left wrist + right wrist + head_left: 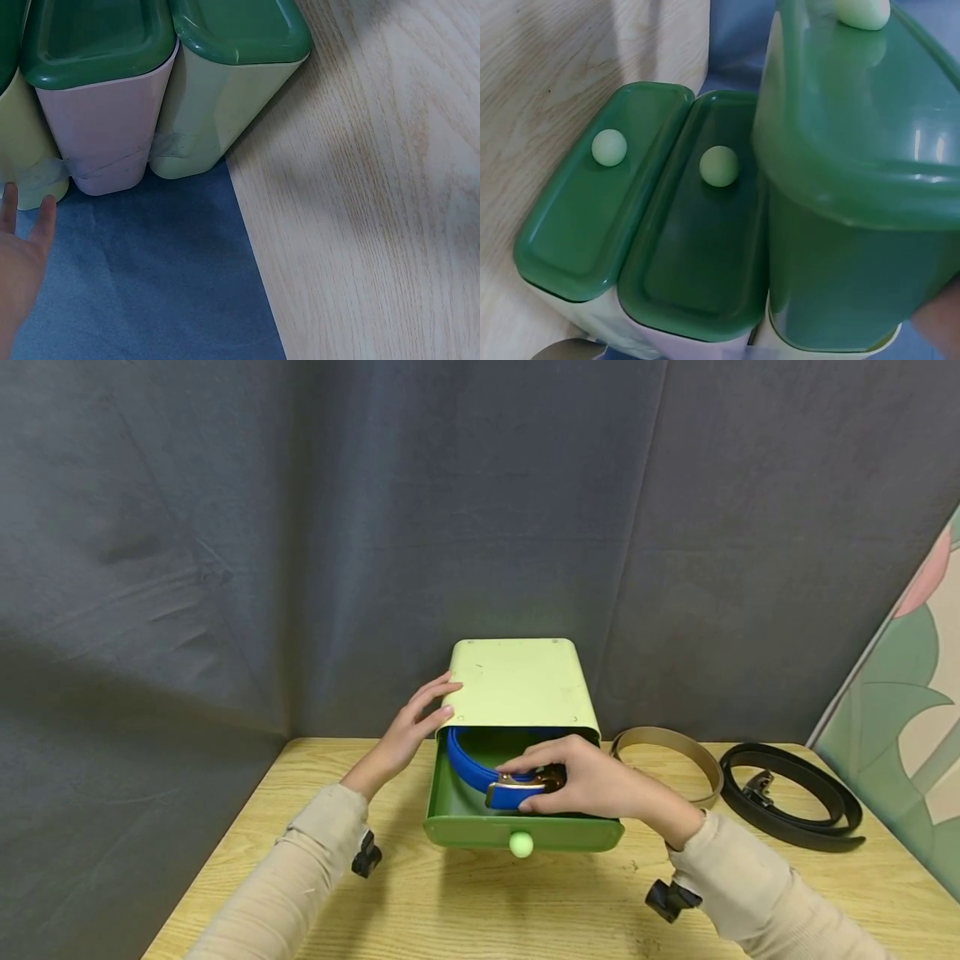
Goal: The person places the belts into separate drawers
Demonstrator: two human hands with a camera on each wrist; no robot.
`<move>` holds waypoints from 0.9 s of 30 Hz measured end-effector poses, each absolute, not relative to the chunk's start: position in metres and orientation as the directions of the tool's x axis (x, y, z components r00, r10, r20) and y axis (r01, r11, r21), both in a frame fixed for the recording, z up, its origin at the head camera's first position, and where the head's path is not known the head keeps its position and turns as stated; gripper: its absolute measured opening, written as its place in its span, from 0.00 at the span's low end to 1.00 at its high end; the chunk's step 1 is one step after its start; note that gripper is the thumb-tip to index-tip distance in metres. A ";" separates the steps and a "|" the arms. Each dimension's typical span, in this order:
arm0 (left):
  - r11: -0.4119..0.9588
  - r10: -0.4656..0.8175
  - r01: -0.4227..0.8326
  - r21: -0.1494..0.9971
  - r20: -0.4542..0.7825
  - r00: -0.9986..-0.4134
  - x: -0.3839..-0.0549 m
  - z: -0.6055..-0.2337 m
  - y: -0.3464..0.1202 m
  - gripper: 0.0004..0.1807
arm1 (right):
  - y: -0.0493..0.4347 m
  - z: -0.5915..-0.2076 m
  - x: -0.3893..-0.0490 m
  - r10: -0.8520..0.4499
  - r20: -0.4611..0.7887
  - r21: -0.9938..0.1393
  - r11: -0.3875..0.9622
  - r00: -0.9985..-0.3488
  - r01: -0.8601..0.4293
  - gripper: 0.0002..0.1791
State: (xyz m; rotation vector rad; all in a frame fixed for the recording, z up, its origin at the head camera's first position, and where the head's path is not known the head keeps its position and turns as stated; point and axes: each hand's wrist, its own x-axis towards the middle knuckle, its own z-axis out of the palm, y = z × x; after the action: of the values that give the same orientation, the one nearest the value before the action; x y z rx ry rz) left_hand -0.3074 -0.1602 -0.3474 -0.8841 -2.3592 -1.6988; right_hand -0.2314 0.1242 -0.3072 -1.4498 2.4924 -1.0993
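Observation:
A pale green cabinet (521, 681) has its top green drawer (472, 833) pulled out, with a round light green knob on the front. Inside lies a coiled blue belt (467, 768) with a shiny buckle. My right hand (596, 781) pinches this belt at the buckle, thumb below and fingers above, over the drawer. Fingers of my left hand (405, 735) are spread against the cabinet's left side and top edge. The right wrist view catches the pulled-out drawer (847, 277) with only a bit of the hand; the belt is hidden there.
On the wooden table (525, 910), right of the cabinet, lie a coiled tan belt (701, 756) and a coiled black belt (795, 822). Two lower drawers, shut, show their green fronts (697, 262). A grey curtain (450, 510) hangs behind; a patterned panel (907, 718) stands at right.

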 end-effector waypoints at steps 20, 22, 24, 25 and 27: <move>0.207 0.390 0.520 0.829 0.418 -0.821 -0.306 -0.348 -0.163 0.24 | 0.118 -0.310 -0.235 -0.841 0.149 -0.553 0.365 -0.520 -0.749 0.19; 0.206 0.391 0.520 0.829 0.417 -0.820 -0.306 -0.348 -0.163 0.24 | 0.118 -0.310 -0.235 -0.845 0.143 -0.551 0.366 -0.516 -0.750 0.19; 0.204 0.393 0.521 0.829 0.418 -0.819 -0.307 -0.348 -0.163 0.24 | 0.117 -0.309 -0.235 -0.849 0.137 -0.544 0.366 -0.510 -0.755 0.19; 0.202 0.395 0.522 0.828 0.419 -0.818 -0.307 -0.348 -0.163 0.24 | 0.117 -0.309 -0.235 -0.851 0.134 -0.541 0.366 -0.508 -0.757 0.20; 0.200 0.396 0.524 0.828 0.421 -0.816 -0.307 -0.348 -0.163 0.24 | 0.117 -0.308 -0.235 -0.856 0.127 -0.534 0.366 -0.501 -0.762 0.20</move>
State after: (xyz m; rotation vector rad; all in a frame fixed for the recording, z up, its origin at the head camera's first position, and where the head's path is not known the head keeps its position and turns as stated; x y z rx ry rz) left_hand -0.3071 -0.1631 -0.3482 -0.9033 -2.3422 -1.6919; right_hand -0.2349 0.1174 -0.3079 -1.4665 2.4490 -0.8141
